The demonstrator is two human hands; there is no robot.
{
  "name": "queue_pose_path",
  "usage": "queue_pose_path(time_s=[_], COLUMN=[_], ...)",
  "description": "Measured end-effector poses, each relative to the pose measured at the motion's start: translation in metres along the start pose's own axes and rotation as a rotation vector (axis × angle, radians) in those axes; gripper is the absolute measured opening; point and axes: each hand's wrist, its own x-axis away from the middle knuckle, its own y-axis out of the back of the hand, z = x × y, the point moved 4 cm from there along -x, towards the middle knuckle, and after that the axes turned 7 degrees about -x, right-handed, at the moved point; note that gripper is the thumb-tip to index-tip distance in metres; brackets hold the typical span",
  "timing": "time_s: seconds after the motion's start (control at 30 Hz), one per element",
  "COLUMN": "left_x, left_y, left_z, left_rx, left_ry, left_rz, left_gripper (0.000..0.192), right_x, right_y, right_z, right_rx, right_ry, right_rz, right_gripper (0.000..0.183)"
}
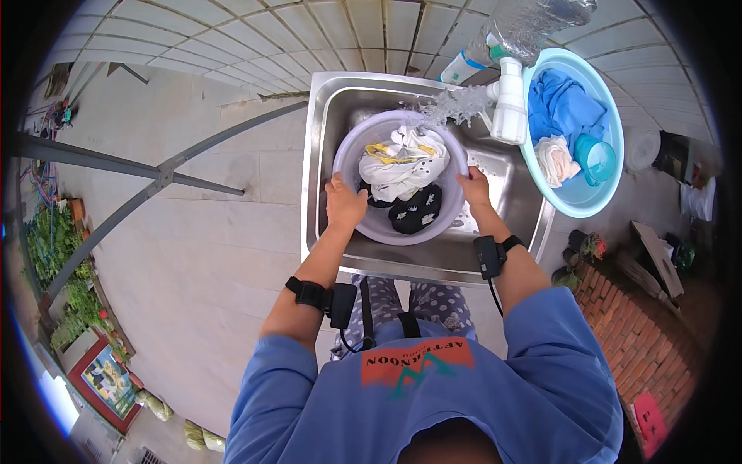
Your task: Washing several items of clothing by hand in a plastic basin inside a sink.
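Observation:
A pale purple plastic basin [371,230] stands in a stainless steel sink [493,264]. My left hand [344,203] grips its left rim, and my right hand [475,187] is at its right rim. Inside lie white cloth with yellow parts [406,165] and black cloth with daisy prints [416,210]. Water [458,105] gushes from a white plastic tap fitting [510,110] toward the basin's upper right edge. The fingertips under the rim are hidden on both sides.
A light blue basin [615,168] at the sink's upper right holds blue cloth [565,101], pale pink cloth [555,161] and a teal cup [597,159]. A tiled wall [359,29] rises behind the sink. Metal bars [116,156] stand on the left.

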Motion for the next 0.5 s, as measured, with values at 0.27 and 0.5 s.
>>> queue_pose_path(time_s=[0.27,0.5], left_x=[0.01,0.015], left_y=[-0.048,-0.057], left_z=[0.026,0.056], left_rx=[0.242,0.913], left_ry=[0.258,0.655], left_rz=[-0.217,0.087], left_gripper=[0.074,0.062], right_x=[-0.007,0.009], right_y=[-0.006,-0.002], right_z=[-0.009,0.008], right_rx=[-0.774,-0.74], right_ry=[-0.246,-0.35], right_rz=[-0.109,-0.223], right_gripper=[0.044,0.048])
